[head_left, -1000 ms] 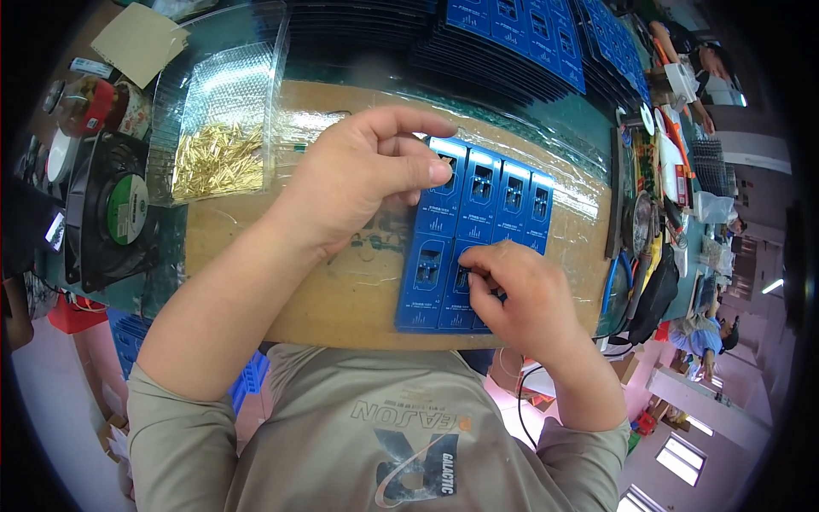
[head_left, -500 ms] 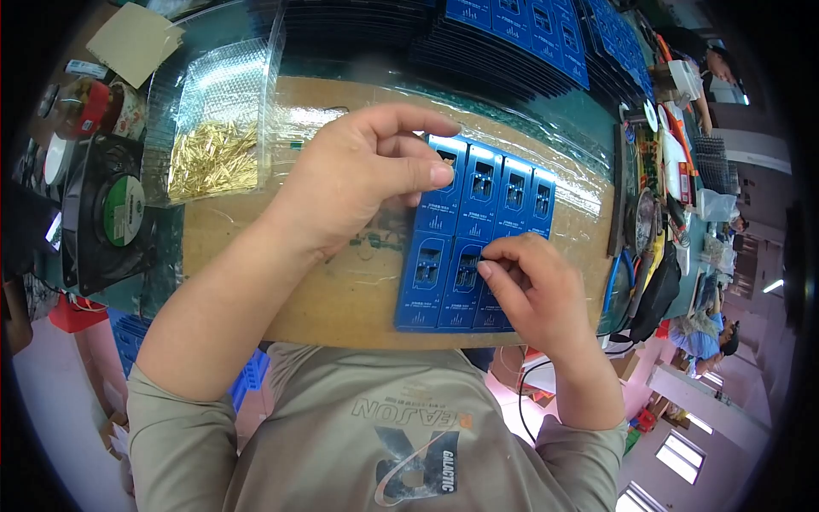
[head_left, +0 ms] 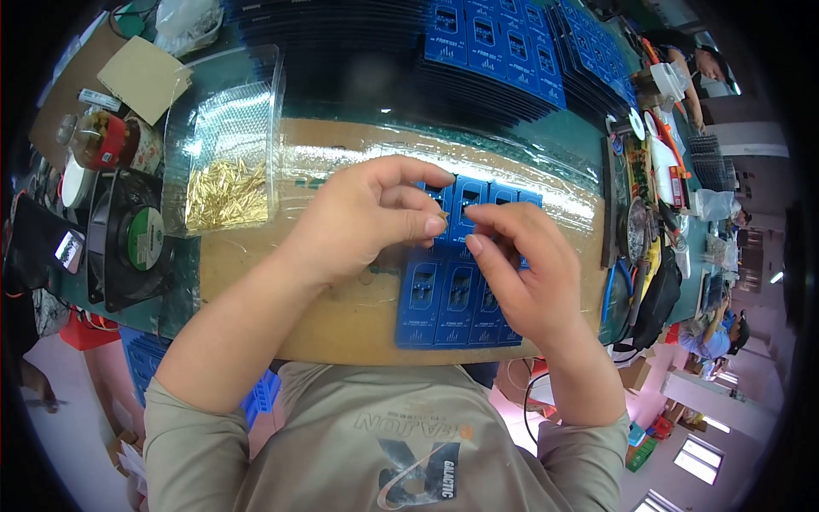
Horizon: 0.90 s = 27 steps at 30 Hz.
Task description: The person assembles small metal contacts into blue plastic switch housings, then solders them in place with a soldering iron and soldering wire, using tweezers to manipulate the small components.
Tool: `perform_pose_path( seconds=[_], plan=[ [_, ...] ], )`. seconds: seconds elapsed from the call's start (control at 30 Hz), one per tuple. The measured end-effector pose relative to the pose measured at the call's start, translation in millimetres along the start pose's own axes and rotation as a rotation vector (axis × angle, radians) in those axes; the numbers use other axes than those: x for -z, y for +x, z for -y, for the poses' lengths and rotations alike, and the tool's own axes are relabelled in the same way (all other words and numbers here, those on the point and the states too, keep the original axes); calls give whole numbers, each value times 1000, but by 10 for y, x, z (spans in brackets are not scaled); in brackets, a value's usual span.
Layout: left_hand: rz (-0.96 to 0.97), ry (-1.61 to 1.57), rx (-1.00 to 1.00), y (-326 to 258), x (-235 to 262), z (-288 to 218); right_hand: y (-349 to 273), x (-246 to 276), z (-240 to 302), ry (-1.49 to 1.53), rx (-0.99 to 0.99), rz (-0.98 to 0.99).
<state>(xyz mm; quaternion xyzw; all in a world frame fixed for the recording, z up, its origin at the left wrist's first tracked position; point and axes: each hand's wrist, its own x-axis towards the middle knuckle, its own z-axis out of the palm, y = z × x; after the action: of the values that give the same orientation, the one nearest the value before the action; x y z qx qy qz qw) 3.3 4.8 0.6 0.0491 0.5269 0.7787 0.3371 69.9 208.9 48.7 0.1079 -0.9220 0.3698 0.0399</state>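
Observed a blue rectangular panel of joined circuit boards (head_left: 450, 258) lying flat on a tan work board (head_left: 341, 316), below both hands. Noted right hand (head_left: 537, 273) shifted from lower row toward upper row, near left hand (head_left: 367, 213), thumb and forefinger apart, nothing visible between. Noted left fingertips pinched, apparently on a tiny gold-coloured piece (head_left: 444, 217). Judged as attention moved off the lower row. Recorded slender gold-coloured metal pins (head_left: 226, 194) in a clear plastic tray (head_left: 230, 119), farther left.
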Motion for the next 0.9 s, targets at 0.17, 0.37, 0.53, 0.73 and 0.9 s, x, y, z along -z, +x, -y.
perform_pose_path(
  seconds=[0.17,0.37,0.53,0.73,0.9],
  plan=[
    [27,-50,8,12,11,-1,79,-61,13,31,-22,-2],
    [9,-95,-16,6,34,8,68,-125,28,38,-33,5],
    [1,-111,-17,14,28,29,36,-205,10,212,-155,-21],
    [20,-155,-29,24,27,58,4,-240,-175,465,-89,-69],
    [-3,-199,-34,28,39,44,-147,55,-191,769,-289,-34]
  ],
)
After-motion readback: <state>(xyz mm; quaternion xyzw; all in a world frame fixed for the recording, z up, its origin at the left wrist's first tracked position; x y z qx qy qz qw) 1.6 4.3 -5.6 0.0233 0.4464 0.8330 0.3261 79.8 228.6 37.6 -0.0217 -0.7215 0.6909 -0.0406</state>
